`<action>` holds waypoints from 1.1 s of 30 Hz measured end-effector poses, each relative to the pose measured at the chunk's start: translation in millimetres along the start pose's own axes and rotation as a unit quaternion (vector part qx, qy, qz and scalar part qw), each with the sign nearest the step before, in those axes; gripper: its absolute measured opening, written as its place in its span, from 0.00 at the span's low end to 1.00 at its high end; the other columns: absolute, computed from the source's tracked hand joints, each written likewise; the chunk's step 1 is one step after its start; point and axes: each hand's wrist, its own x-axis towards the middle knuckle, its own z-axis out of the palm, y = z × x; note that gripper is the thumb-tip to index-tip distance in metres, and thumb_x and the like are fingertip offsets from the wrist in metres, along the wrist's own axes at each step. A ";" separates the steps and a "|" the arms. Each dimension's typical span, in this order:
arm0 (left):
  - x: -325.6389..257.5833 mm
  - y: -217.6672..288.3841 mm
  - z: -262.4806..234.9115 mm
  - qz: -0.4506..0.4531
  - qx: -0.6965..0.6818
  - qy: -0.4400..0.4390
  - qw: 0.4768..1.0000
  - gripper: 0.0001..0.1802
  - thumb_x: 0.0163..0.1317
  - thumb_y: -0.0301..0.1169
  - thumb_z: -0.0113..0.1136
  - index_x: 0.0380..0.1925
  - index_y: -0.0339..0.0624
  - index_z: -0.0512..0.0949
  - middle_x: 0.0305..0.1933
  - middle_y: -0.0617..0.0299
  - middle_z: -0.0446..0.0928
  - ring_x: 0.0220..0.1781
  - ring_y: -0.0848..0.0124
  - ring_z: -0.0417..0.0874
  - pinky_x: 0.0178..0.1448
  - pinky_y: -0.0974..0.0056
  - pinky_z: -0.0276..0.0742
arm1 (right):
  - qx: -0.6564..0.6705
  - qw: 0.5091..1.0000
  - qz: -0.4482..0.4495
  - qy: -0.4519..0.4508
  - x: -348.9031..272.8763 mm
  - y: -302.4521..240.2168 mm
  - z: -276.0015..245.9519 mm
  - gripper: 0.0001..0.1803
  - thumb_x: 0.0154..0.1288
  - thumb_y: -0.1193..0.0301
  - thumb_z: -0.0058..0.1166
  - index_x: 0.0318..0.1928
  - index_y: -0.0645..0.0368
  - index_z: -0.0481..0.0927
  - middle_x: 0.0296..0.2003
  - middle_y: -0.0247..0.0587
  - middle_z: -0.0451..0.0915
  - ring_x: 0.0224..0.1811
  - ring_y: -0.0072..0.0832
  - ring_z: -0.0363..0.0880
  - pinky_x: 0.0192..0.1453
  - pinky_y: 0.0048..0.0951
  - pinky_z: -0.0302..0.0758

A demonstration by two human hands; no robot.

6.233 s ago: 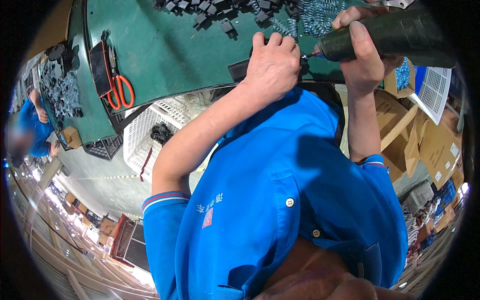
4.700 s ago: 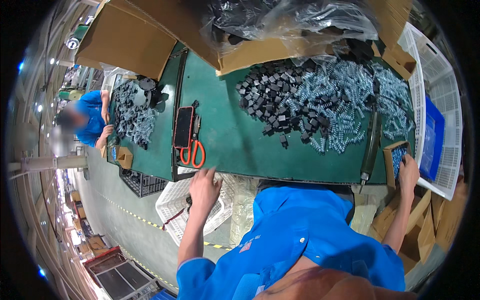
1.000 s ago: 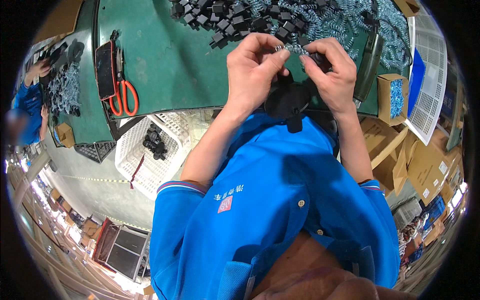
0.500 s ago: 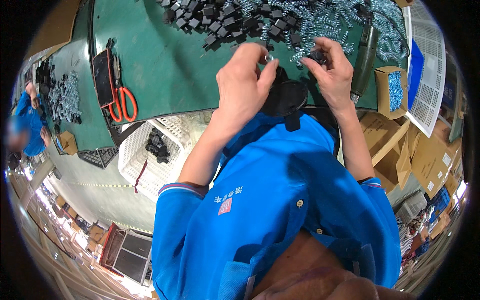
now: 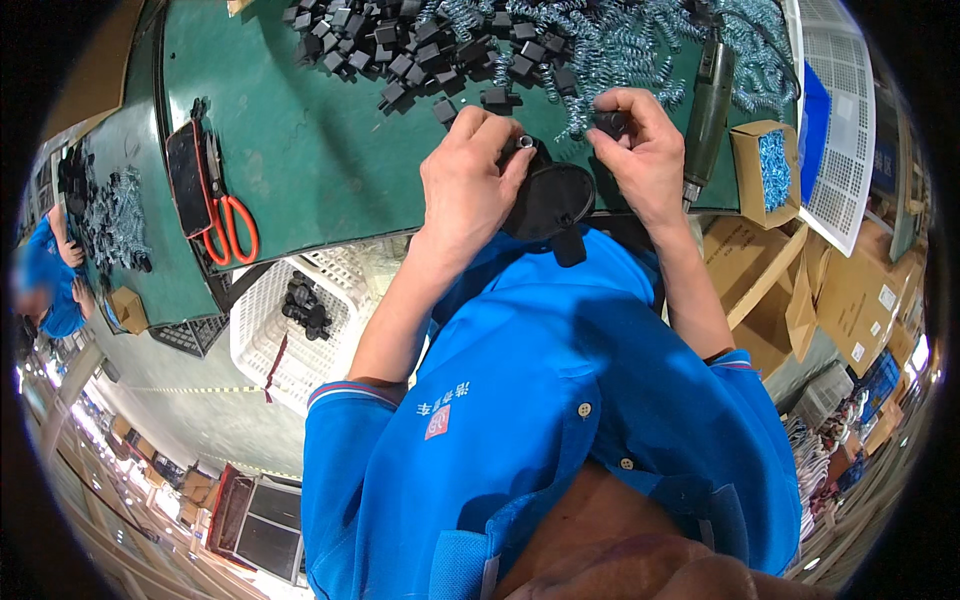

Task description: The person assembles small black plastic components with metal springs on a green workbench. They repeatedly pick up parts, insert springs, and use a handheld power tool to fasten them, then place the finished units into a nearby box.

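Pinching metal spring (image 5: pixel 526 142) in left hand (image 5: pixel 468 178); right hand (image 5: pixel 645 158) gripping small black piece (image 5: pixel 611 124). Round black part (image 5: pixel 554 203) sitting at near table edge (image 5: pixel 330 238), between hands; probably light, stiff, smooth; rim offering best hold.

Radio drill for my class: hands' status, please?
Left hand pinching spring end. Right hand gripping small black piece. Round black part between hands. Green tool rightward.

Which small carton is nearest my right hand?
The carton of bluish pieces, past the green tool from your right hand; the other small carton is far left.
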 end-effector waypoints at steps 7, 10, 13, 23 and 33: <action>-1.7 -3.4 6.3 0.005 -0.022 0.024 0.999 0.10 0.52 0.27 0.70 0.34 0.42 0.80 0.35 0.58 0.75 0.33 0.57 0.81 0.36 0.56 0.77 | 0.114 0.993 -0.019 -0.028 2.6 -1.0 -2.9 0.17 0.54 0.82 0.67 0.46 0.64 0.81 0.42 0.34 0.80 0.37 0.15 0.77 0.39 0.16 0.74; -2.4 -2.9 7.8 0.004 -0.017 0.028 0.999 0.10 0.51 0.28 0.70 0.33 0.43 0.80 0.35 0.59 0.75 0.33 0.57 0.81 0.36 0.56 0.77 | 0.259 0.964 0.048 -0.047 -7.7 -23.0 -0.5 0.17 0.57 0.84 0.64 0.48 0.67 0.81 0.47 0.39 0.82 0.46 0.22 0.81 0.51 0.20 0.77; -2.1 -2.8 8.5 0.005 -0.011 0.034 0.999 0.10 0.51 0.28 0.70 0.33 0.44 0.80 0.35 0.59 0.74 0.34 0.57 0.81 0.36 0.55 0.77 | 0.182 0.974 -0.054 -0.124 -0.9 -15.4 -2.7 0.17 0.56 0.84 0.64 0.48 0.66 0.81 0.46 0.41 0.83 0.46 0.24 0.82 0.51 0.23 0.78; -2.0 -7.4 15.9 0.043 0.016 0.057 0.997 0.10 0.50 0.28 0.69 0.32 0.41 0.78 0.35 0.57 0.74 0.36 0.54 0.81 0.37 0.53 0.78 | -0.020 0.967 -0.193 -0.167 10.3 -17.4 11.9 0.15 0.53 0.83 0.64 0.43 0.62 0.85 0.41 0.44 0.84 0.43 0.33 0.84 0.46 0.28 0.80; -24.1 0.4 -12.8 -0.112 0.047 -0.066 0.990 0.19 0.56 0.40 0.68 0.37 0.33 0.78 0.34 0.51 0.78 0.37 0.50 0.82 0.41 0.52 0.78 | -0.052 0.979 -0.137 -0.145 -0.5 -22.8 27.7 0.16 0.54 0.78 0.65 0.45 0.55 0.87 0.39 0.41 0.82 0.38 0.32 0.83 0.41 0.27 0.79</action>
